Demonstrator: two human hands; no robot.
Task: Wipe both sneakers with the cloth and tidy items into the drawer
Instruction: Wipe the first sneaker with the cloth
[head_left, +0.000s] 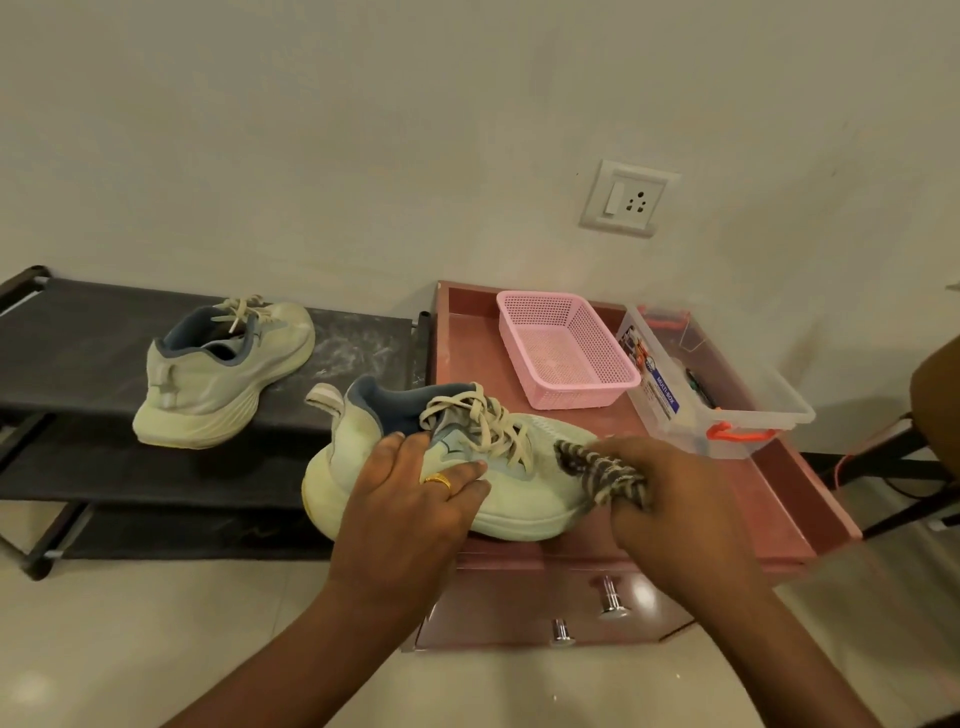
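A pale green sneaker (524, 488) with beige laces lies at the front left of the pink drawer unit's top (727, 499), its heel past the left edge. My left hand (410, 499) grips its side near the collar. My right hand (675, 493) holds a striped dark-and-beige cloth (597, 467) bunched against the sneaker's toe. The second sneaker (223, 374) stands on the black shoe rack (67, 374) to the left. Below my hands, the closed drawers show two chrome knobs (613, 597).
An empty pink mesh basket (566, 353) and a clear plastic box (727, 384) with orange latches stand at the back of the unit's top. A wall socket (628, 200) is above. A dark chair leg (904, 467) is at the right. Light floor tiles lie below.
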